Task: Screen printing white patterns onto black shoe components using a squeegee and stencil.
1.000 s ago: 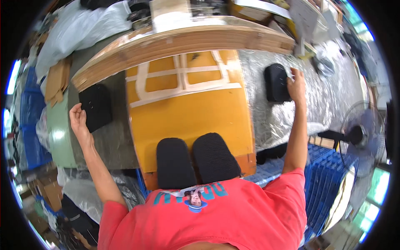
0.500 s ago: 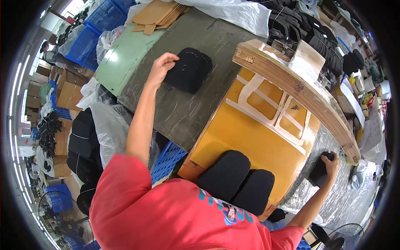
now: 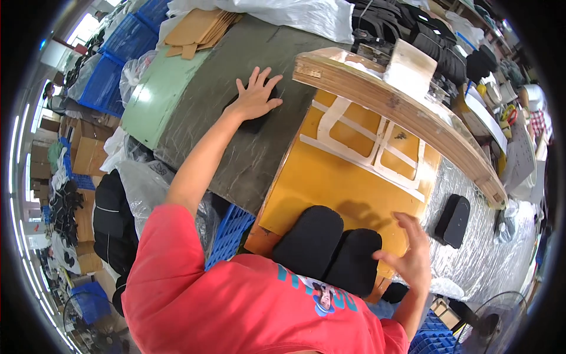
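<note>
My left hand (image 3: pixel 254 99) lies with fingers spread over a black fabric pad (image 3: pixel 256 124) on the dark worktop, covering most of it. Two rounded black pads, a longer one (image 3: pixel 311 239) and a shorter one (image 3: pixel 355 259), sit side by side at the near edge of the yellow board (image 3: pixel 295 183). Just right of the shorter pad is my right hand (image 3: pixel 411 253), thumb and fingers apart, holding nothing. Further right, a small stack of black pads (image 3: pixel 454 221) rests on the plastic-covered surface (image 3: pixel 483 253).
A curved wooden beam (image 3: pixel 401 105) spans the board's far side, beyond white frame shapes (image 3: pixel 368 159). Cardboard pieces (image 3: pixel 197 32) lie at the far left, near blue crates (image 3: pixel 109 85). Black bundles (image 3: pixel 433 50) are heaped at the back right. A fan (image 3: pixel 492 324) stands near right.
My right hand has left the stack on the plastic and come leftward, fingers opening. My left hand has moved right, from the pad's edge to flat on top of it.
</note>
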